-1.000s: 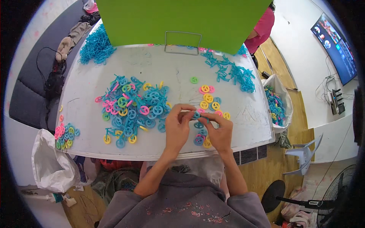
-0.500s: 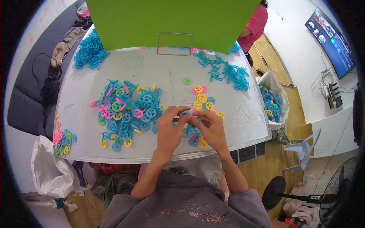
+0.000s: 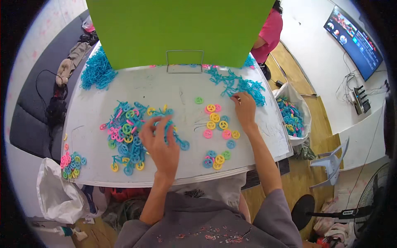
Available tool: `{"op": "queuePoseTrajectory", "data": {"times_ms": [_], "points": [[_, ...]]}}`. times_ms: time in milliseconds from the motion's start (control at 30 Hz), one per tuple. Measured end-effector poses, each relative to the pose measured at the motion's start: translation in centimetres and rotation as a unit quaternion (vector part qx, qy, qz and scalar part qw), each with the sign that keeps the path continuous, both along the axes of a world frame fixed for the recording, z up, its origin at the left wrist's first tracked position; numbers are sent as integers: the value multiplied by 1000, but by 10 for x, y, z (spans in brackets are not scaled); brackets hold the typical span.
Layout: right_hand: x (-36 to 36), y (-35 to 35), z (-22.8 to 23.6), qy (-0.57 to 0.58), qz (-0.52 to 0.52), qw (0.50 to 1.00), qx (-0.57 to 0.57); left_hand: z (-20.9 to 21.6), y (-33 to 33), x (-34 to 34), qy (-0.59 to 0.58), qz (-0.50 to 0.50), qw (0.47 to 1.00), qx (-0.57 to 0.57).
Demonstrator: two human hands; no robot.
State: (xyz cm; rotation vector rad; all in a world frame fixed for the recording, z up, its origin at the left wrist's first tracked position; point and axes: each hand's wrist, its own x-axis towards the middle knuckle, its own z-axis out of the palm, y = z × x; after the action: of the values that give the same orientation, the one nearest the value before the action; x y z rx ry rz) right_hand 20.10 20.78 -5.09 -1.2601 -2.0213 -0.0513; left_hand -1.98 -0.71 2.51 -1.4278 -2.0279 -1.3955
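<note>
My left hand [image 3: 160, 142] is over the right side of a mixed pile of small plastic wheels and teal pieces [image 3: 134, 138], fingers apart and somewhat blurred. Nothing shows between them. My right hand [image 3: 245, 108] reaches to the near edge of a scatter of thin teal plastic pieces [image 3: 251, 89] at the far right. Its thumb and fingertips are drawn together; what is between them is hidden. Loose yellow, pink and blue wheels [image 3: 214, 118] lie between my hands. Closer to me is a small wheel cluster [image 3: 218, 162], with a green wheel [image 3: 199, 100] farther off.
A green board [image 3: 178, 33] stands across the table's [image 3: 144, 87] far side, with a wire stand [image 3: 185, 62] before it. A teal heap [image 3: 98, 70] lies far left, a wheel heap [image 3: 73, 164] near left. A full white sack [image 3: 304, 120] stands right; a person [image 3: 271, 35] sits beyond.
My hands were together over the middle, fingers meeting around a blue wheel. They have parted: the left moved to the mixed pile and opened, the right reached forward to the teal pieces.
</note>
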Motion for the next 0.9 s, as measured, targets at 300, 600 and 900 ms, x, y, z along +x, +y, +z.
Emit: {"op": "queuePoseTrajectory", "data": {"times_ms": [300,600,900], "points": [[-24,-132,76,108,118,986,41,-9,33,52,-133,-263,955,7],[-17,-157,70,235,115,963,-69,-15,28,61,-438,-357,825,3],[-11,-138,64,335,156,859,-355,-20,31,48,-459,-436,768,-99]]}}
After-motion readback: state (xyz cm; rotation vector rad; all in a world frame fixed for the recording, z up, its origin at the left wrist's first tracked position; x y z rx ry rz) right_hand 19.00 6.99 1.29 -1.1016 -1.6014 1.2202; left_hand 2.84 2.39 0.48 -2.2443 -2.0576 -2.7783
